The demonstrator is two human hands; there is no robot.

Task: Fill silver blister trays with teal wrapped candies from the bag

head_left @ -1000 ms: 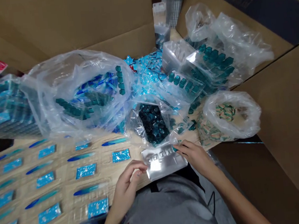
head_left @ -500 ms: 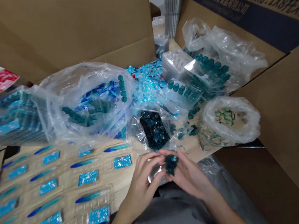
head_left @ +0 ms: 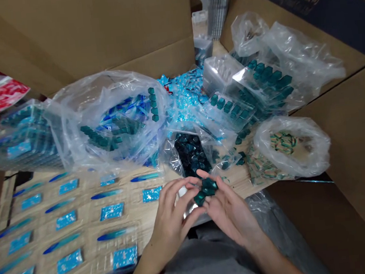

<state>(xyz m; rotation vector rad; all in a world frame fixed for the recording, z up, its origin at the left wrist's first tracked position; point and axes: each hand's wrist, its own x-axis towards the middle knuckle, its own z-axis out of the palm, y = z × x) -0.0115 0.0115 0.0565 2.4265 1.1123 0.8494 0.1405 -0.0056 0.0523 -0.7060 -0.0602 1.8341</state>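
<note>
Fingers of the left hand [head_left: 171,226], beside rows of blue packets [head_left: 112,211] on a wooden table [head_left: 239,192], curl narrowly against a cluster of teal plastic pieces [head_left: 207,188]. That cluster sits between both hands at the near edge, over a silver foil tray [head_left: 185,210]. Fingers of the right hand [head_left: 231,214] cup it from below. A snug, two-handed hold looks best here, since loose pieces could slip toward the dark pieces in a clear bag [head_left: 190,153] just beyond.

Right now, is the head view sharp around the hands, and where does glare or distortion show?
Head view: dark teal pieces between the left hand and right hand look fairly sharp; glare streaks the clear plastic bag; lens bending bows the cardboard flap.
</note>
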